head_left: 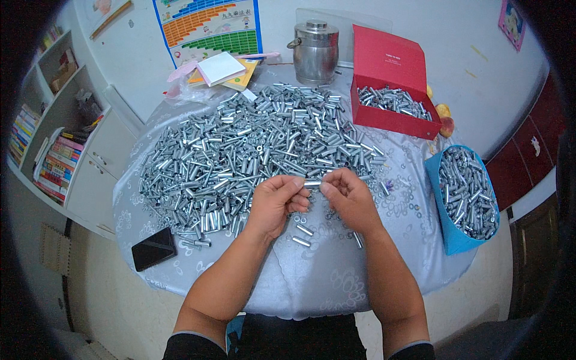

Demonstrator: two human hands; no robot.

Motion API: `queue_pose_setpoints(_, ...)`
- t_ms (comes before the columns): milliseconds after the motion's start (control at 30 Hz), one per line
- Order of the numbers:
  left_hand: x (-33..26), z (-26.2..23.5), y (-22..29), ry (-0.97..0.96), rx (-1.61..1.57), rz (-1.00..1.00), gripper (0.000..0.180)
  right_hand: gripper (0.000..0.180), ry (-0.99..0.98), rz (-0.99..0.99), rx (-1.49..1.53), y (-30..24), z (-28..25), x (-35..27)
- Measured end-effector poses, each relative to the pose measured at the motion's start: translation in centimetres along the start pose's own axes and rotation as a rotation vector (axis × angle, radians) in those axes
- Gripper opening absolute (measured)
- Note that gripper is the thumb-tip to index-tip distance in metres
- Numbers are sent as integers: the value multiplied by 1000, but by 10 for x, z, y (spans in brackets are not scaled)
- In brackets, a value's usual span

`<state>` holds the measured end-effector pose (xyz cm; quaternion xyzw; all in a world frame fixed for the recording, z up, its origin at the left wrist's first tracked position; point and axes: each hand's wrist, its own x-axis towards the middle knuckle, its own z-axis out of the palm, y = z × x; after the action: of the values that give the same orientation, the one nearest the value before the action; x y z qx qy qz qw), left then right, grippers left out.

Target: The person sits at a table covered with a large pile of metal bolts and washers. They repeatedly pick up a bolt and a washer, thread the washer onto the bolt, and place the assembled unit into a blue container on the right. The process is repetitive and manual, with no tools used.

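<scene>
Between the left hand (276, 203) and right hand (351, 197), with the pile (240, 144) just beyond, a shiny tube (313, 185) is pinched at both ends by closed fingertips (326, 188) and is best kept steady.

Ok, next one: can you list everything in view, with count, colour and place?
Held metal piece: one, silver, between both hands' fingertips
Metal-part pile: too many to count, silver, mid-table
Box: one, red, lid open, far right, holding silver parts
Bin: one, blue, right, full of silver parts
Canister: one, silver, far edge
Books: stack, white and yellow, far left
Phone: one, black, near left
Fruit: count unclear, yellow-red, behind box
Tablecloth: one, silver-grey, under everything
Poster: one, multicoloured, wall
Bookshelf: one, whitish, left
Cabinet: one, dark red, right
Left hand: one, bare, table centre
Right hand: one, bare, beside it
</scene>
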<state>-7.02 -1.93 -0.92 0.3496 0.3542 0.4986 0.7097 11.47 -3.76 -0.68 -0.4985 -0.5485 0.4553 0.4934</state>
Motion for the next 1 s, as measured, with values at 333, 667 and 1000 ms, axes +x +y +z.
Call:
queue_pose_setpoints(333,0,-1,0,5,5,-1,14,26,-61,25,-183,-3,0,-2)
queue_pose_setpoints(667,2,-2,-3,-4,4,6,14,23,-13,50,-12,-4,3,-2)
queue_pose_setpoints(1000,0,-1,-2,-23,3,8,14,23,3,52,61,-5,1,-1)
